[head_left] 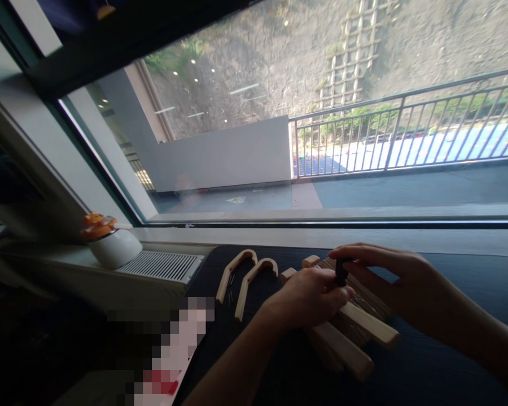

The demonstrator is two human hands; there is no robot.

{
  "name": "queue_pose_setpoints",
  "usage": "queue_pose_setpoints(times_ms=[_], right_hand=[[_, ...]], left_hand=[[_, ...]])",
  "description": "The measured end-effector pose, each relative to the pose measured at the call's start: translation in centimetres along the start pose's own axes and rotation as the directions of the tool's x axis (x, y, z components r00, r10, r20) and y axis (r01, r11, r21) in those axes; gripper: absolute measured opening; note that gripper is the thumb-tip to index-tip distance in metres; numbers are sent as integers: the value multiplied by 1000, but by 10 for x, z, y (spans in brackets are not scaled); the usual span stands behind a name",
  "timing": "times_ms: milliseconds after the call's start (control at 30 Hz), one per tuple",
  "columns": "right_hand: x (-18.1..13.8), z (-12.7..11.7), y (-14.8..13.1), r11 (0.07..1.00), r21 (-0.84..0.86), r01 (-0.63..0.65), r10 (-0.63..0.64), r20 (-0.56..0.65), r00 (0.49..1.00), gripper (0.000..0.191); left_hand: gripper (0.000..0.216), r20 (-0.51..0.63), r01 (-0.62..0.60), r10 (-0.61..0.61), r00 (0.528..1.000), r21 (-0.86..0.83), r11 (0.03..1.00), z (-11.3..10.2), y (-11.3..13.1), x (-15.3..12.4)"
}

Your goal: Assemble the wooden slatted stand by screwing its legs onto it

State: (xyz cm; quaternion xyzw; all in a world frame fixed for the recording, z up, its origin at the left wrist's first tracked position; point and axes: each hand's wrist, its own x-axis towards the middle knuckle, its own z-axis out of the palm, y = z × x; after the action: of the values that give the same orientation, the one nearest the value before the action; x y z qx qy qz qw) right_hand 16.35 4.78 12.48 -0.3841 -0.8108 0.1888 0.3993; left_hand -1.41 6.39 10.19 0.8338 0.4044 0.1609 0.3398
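Observation:
A small wooden frame of light slats and bars (355, 332) rests on a dark mat (440, 361) in front of me. My left hand (311, 296) lies curled over its near side, fingers closed on the wood. My right hand (389, 276) reaches in from the right and pinches a small black tool (341, 272) upright over the top of the frame. Two curved wooden pieces (248, 276) lie side by side on the mat to the left, apart from both hands.
A large window fills the view behind the mat, with a sill along its base. A white pot with an orange top (110, 242) stands on the left ledge beside a slatted vent (161, 266). A blurred-out object lies at the lower left.

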Motion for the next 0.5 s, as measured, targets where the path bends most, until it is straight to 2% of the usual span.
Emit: queue_pose_setpoints(times_ms=[67, 167, 300, 400, 500], right_hand=[[1, 1, -2, 999, 11, -38, 38, 18, 999, 23], [2, 4, 0, 1000, 4, -28, 28, -9, 1000, 21], [0, 6, 5, 996, -64, -64, 61, -41, 997, 22], [-2, 5, 8, 992, -125, 8, -16, -59, 998, 22], [-2, 4, 11, 994, -101, 49, -54, -52, 997, 23]], left_hand=[[37, -11, 10, -10, 1000, -7, 1000, 0, 1, 0], [38, -14, 29, -29, 999, -8, 1000, -2, 2, -1], [38, 23, 41, -41, 999, -7, 999, -4, 4, -1], [37, 19, 28, -28, 999, -15, 1000, -4, 5, -2], [38, -1, 34, -34, 999, -13, 999, -2, 3, -2]])
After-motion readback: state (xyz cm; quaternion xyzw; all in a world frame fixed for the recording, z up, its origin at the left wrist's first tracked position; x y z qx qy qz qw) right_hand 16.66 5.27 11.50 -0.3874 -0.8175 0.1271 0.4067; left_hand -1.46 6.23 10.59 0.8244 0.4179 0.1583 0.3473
